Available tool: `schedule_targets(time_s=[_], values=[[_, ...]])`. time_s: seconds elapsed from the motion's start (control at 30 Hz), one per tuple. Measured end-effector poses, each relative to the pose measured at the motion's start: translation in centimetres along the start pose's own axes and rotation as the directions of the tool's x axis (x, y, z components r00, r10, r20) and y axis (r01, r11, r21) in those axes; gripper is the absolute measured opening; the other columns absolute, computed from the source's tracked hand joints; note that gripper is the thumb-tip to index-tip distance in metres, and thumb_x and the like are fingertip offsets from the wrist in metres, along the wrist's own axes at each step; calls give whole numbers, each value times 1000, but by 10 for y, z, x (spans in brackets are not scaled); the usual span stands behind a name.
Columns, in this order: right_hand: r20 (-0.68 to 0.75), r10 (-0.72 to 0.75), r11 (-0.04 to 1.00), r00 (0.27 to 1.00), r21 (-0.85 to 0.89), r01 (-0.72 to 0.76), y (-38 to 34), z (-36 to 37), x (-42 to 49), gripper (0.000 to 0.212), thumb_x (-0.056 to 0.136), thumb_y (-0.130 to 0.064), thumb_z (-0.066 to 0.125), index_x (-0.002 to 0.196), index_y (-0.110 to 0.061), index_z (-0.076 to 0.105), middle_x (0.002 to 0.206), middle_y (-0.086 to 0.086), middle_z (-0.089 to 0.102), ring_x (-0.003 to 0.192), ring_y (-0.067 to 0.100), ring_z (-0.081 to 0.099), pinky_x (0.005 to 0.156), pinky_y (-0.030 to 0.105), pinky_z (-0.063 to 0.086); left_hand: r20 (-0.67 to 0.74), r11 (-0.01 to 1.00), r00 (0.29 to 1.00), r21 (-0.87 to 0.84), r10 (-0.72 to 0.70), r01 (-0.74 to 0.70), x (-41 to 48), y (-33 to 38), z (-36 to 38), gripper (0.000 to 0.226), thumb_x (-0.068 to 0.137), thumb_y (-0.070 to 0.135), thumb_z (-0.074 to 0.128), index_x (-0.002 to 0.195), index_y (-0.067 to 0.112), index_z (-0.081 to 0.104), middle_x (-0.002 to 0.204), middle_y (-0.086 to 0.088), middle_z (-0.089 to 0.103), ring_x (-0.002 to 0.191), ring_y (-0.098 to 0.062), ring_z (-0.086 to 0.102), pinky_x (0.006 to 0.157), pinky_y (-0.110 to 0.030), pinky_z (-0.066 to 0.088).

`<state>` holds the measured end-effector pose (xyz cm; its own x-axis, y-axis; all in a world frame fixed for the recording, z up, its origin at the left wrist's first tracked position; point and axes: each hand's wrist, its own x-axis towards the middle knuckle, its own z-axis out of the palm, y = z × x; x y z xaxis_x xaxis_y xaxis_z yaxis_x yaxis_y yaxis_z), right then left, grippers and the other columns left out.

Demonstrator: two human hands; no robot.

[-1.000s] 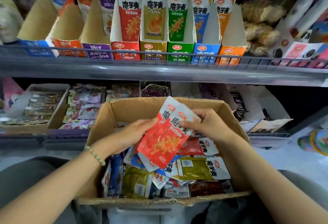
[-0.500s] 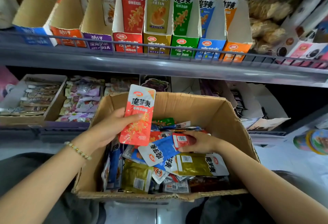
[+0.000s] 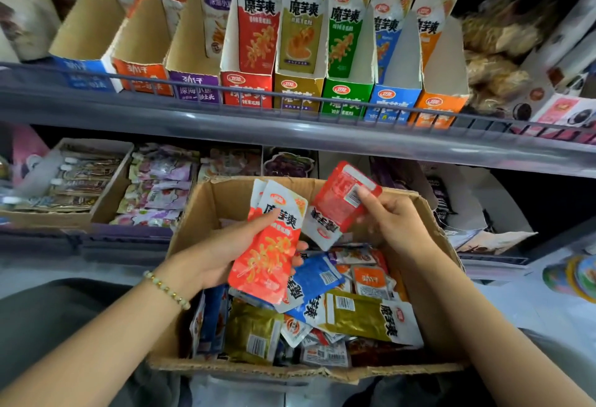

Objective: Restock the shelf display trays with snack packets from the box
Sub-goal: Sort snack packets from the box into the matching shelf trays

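An open cardboard box [image 3: 206,210] sits on my lap, filled with mixed snack packets in red, blue, olive and orange. My left hand [image 3: 222,252] grips a small stack of red packets [image 3: 271,245], front side up, over the box. My right hand [image 3: 393,223] pinches another red packet [image 3: 338,203], back side with barcode showing, just right of the stack. On the upper shelf stand the display trays: red tray [image 3: 246,87], olive tray [image 3: 298,92], green tray [image 3: 346,97], blue tray [image 3: 392,102] and orange tray [image 3: 437,107], each with upright packets.
A wire rail [image 3: 193,84] runs along the upper shelf front. Left of the red tray stand three nearly bare cardboard trays [image 3: 142,52]. The lower shelf holds a cardboard tray of sticks [image 3: 74,177] and loose purple packets [image 3: 158,187]. Bagged snacks [image 3: 496,48] fill the upper right.
My right hand came up out of the box with a red packet and brought it beside the stack. My left hand still holds the red packets, now lower and tilted.
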<state>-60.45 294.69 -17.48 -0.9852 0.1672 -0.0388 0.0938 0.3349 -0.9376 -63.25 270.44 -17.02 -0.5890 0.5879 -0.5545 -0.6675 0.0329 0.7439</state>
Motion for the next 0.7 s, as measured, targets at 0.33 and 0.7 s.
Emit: schedule_targets(time_s=[0.33, 0.7], values=[[469, -276, 959, 839, 74, 274, -8, 36, -14, 40, 84, -11, 61, 123, -21, 64, 143, -13, 50, 141, 3, 29, 112, 29, 32, -112, 971, 984, -183, 136, -155, 5, 5, 9, 49, 79, 32, 63, 124, 14, 59, 103, -14, 72, 87, -25, 71, 74, -39, 59], [254, 113, 863, 961, 455, -221, -10, 57, -20, 37, 93, -31, 55, 127, -16, 54, 113, 10, 70, 100, 23, 69, 85, 35, 55, 17, 955, 984, 237, 180, -179, 11, -12, 25, 19, 88, 5, 61, 99, 20, 62, 85, 8, 73, 77, -5, 70, 69, -17, 55]])
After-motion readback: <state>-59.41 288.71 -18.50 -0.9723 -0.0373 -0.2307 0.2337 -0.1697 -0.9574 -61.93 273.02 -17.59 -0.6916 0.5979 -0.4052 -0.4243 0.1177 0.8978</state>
